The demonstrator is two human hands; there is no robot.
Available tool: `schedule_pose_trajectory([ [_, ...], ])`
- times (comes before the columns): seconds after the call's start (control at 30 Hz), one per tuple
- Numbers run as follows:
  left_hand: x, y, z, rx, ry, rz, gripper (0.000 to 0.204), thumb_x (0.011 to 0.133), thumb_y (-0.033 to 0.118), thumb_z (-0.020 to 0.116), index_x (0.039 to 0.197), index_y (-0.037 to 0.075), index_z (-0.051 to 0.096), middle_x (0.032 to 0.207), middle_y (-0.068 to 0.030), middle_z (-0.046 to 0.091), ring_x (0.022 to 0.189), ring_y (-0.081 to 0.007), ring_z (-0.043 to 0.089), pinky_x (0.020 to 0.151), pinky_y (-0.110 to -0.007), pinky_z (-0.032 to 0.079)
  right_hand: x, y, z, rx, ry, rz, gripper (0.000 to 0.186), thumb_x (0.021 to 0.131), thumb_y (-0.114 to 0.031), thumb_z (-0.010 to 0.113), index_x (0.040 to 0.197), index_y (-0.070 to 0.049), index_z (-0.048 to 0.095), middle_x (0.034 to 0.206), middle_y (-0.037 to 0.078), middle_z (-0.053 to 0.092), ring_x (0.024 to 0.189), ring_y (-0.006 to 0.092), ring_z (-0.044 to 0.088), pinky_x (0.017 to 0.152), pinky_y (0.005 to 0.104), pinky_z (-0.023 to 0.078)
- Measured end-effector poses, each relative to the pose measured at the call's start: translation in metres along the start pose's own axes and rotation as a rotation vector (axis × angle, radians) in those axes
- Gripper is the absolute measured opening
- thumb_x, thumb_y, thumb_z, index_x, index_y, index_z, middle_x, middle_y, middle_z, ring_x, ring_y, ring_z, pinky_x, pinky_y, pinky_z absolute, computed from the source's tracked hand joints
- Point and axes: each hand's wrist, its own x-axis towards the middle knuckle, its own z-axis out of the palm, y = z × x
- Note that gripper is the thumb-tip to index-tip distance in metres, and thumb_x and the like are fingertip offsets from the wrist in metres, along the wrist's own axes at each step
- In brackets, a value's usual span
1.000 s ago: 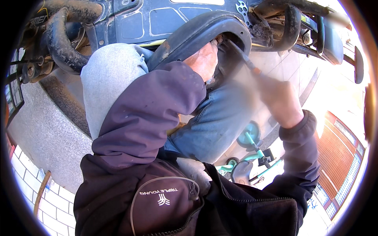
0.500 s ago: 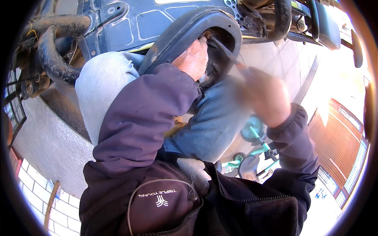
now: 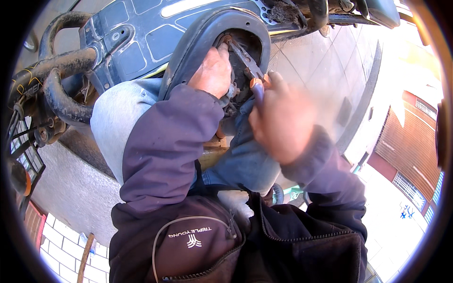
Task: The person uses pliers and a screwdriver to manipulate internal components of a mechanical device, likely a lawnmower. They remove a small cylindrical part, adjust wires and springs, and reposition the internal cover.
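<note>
While your right hand [image 3: 285, 118] wraps tight round pliers [image 3: 254, 70], nose pointing eleven o'clock toward rusty piece [image 3: 227, 38], your left hand [image 3: 214, 70] half-curls beside it; cannot tell if gripping.

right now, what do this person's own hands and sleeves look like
The left hand and right hand are bare, without gloves; the right is blurred. The left sleeve and right sleeve are long, wrinkled and dark purplish. The dark jacket has a thin pale cord and white print on its chest.
</note>
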Motion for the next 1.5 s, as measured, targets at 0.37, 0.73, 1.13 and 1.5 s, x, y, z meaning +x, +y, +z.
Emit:
schedule_pose_trajectory([
  [0.37, 0.0, 0.004, -0.001, 0.314, -0.076, 0.036, 0.037, 0.093, 0.009, 0.044, 0.127, 0.003, 0.054, 0.112, -0.0239, 0.058, 0.112, -0.0391, 0.056, 0.097, -0.044, 0.045, -0.006, -0.01, 0.008, 0.082, 0.143, 0.033, 0.024, 0.078, -0.014, 0.062, 0.093, 0.004, 0.063, 0.119, 0.023, 0.058, 0.089, 0.0391, 0.059, 0.079, 0.0464, 0.048],
  [0.73, 0.004, -0.024, 0.016, 0.448, 0.116, 0.307, 0.033, 0.095, 0.011, 0.042, 0.124, 0.004, 0.056, 0.109, -0.025, 0.06, 0.102, -0.0416, 0.059, 0.088, -0.046, 0.048, -0.005, -0.012, 0.01, 0.125, 0.18, 0.026, 0.022, 0.078, -0.015, 0.063, 0.09, 0.003, 0.064, 0.117, 0.023, 0.06, 0.087, 0.039, 0.061, 0.079, 0.0454, 0.049],
  [1.13, 0.014, -0.022, 0.02, 0.26, 0.15, 0.128, 0.037, 0.099, 0.025, 0.039, 0.098, 0.0, 0.065, 0.1, -0.0262, 0.064, 0.095, -0.044, 0.06, 0.083, -0.048, 0.048, -0.005, -0.039, 0.016, 0.25, 0.2, 0.189, 0.032, 0.075, -0.014, 0.062, 0.099, 0.007, 0.064, 0.111, 0.02, 0.057, 0.089, 0.0327, 0.06, 0.076, 0.0407, 0.05],
  [1.5, 0.008, -0.022, 0.018, 0.265, 0.232, 0.276, 0.046, 0.097, 0.035, 0.045, 0.089, -0.003, 0.068, 0.094, -0.0303, 0.063, 0.09, -0.0448, 0.061, 0.081, -0.048, 0.047, -0.001, -0.032, 0.004, 0.299, 0.131, 0.201, 0.029, 0.077, -0.015, 0.062, 0.095, 0.006, 0.064, 0.109, 0.021, 0.058, 0.092, 0.0344, 0.06, 0.074, 0.0421, 0.052],
])
